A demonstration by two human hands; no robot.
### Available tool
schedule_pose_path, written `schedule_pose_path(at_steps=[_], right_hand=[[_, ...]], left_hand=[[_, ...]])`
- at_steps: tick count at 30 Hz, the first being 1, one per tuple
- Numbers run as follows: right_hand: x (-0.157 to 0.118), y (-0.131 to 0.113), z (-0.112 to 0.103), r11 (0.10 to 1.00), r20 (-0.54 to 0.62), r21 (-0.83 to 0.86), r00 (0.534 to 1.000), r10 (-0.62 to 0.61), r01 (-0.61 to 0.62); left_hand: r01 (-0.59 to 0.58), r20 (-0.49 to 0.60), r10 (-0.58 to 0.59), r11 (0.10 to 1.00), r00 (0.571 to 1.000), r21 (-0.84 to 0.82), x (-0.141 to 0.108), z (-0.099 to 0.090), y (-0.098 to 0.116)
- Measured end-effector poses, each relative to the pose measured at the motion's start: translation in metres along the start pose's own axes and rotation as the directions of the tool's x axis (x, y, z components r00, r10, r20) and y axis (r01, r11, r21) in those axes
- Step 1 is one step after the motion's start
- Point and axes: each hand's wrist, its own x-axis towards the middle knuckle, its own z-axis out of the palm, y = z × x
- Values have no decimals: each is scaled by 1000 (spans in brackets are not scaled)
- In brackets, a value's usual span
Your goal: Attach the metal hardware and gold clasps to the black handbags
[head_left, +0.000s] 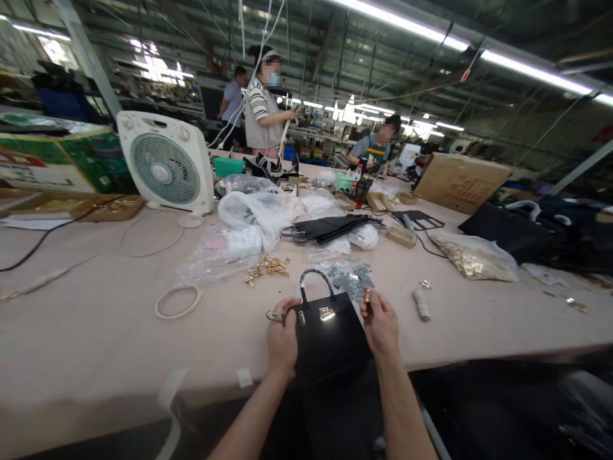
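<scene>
A black handbag with a wrapped top handle stands at the table's front edge before me. Its front carries a shiny gold clasp plate and a small gold fitting near the upper left corner. My left hand is closed on the bag's upper left edge, where a tab with a gold-rimmed slot sticks out to the side. Beside the upper right corner, my right hand pinches a small gold metal fitting between thumb and fingers.
Gold fittings and grey pieces lie beyond the bag. A tape roll is at left, a grey thread roll at right. Farther back are a white fan, plastic bags, black pieces and a cardboard box. Several people work behind.
</scene>
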Motion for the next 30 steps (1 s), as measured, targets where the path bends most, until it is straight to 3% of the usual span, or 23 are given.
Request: schedule_pose_path(at_steps=[4,7,10,12,14,16,19,21,25,30], right_hand=[[-19,23,-31,988,53,-142,996,65,-57],[-25,36,-37,985,41,-159,996,73,-66],[-24,41,-36,983,9,-164,996,85,-83],[-23,41,-37,981,-4,-169,996,94,-93],[-23,40,-37,984,-10,-153,996,94,-94],[-25,39,-38,989,-16,-122,996,82,-83],[-27,37,-39,994,-23,-88,998,60,-61],[-28,35,-38,994,-19,-94,999,46,-48],[-29,32,-38,980,9,-200,1000,4,-2],[-34,23,-38,909,142,-406,989,-43,98]], left_hand=[[-35,10,34,995,999,96,-2,-5,4],[-234,-1,249,909,968,346,5,-13,14],[-490,236,429,752,872,442,10,-15,29],[-585,452,397,687,799,431,7,-8,38],[-611,600,276,636,751,472,0,5,44],[-608,652,153,561,742,561,-7,21,48],[-573,624,58,470,779,672,-12,41,49],[-523,589,16,481,808,704,-10,49,50],[-374,535,-30,681,844,629,1,54,46],[-252,546,-93,814,833,524,16,58,39]])
